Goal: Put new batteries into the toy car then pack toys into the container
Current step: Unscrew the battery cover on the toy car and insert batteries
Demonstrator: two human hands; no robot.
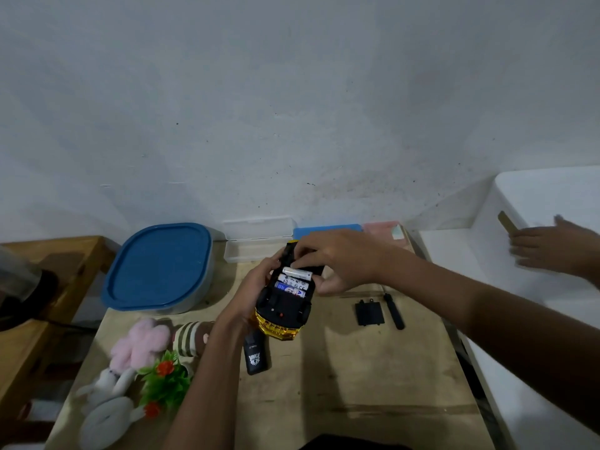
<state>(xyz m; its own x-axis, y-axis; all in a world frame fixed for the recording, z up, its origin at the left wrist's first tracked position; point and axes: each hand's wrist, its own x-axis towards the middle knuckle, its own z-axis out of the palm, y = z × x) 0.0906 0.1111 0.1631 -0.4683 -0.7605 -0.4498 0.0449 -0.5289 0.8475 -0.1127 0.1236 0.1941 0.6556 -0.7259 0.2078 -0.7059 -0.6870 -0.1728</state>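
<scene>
Three cylindrical batteries (pixel 293 281) lie side by side in the open bay of the gold-and-black toy car (pixel 285 297), which is turned belly-up, presumably so the bay faces the person. It is held just above the middle of the wooden bench (pixel 357 384). The left hand (pixel 251 292) cups the car's side to steady it. The right hand (pixel 334 259) comes over the top, fingertips pinching the farthest white battery, seemingly pressing it home.

Nearby to the right, the black battery cover (pixel 369 313) and a black-handled screwdriver (pixel 393 311) lie apart from the car, within easy reach for closing up.

At the bench's far left corner sits the grey container with its blue lid (pixel 159 267) on. Plush toys (pixel 130 362) and a small plastic plant (pixel 167 380) wait along the left edge, a black remote (pixel 256 354) beside them.
</scene>
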